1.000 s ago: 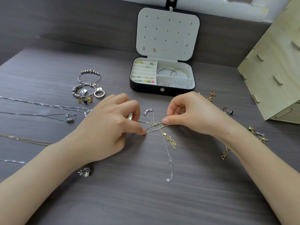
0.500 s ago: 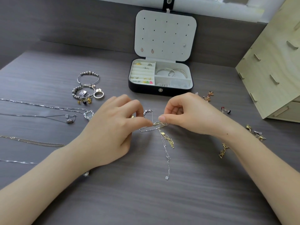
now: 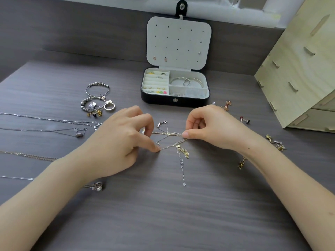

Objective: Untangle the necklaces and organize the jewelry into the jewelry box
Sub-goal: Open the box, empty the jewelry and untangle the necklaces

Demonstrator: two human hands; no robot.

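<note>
A tangle of thin gold and silver chains [image 3: 174, 140] lies mid-table between my hands. My left hand [image 3: 123, 142] pinches the chains at the left end with thumb and fingertips. My right hand [image 3: 212, 129] pinches the right end between thumb and forefinger. A silver strand with a small drop [image 3: 182, 169] trails toward me from the knot. The black jewelry box [image 3: 175, 100] stands open behind, its white lid [image 3: 178, 42] upright; rings, studs and bangles lie in its compartments.
Beaded bracelets and a ring [image 3: 97, 102] lie at back left, long chains [image 3: 45, 124] stretch along the left edge, and a stone ring [image 3: 97, 186] sits by my left wrist. Earrings and charms [image 3: 276, 142] are scattered right. A wooden organizer [image 3: 304, 69] fills the right corner.
Both hands have drawn slightly apart, stretching the chains between them. My left fingertips have dropped to the table again. The camera has tilted down a little.
</note>
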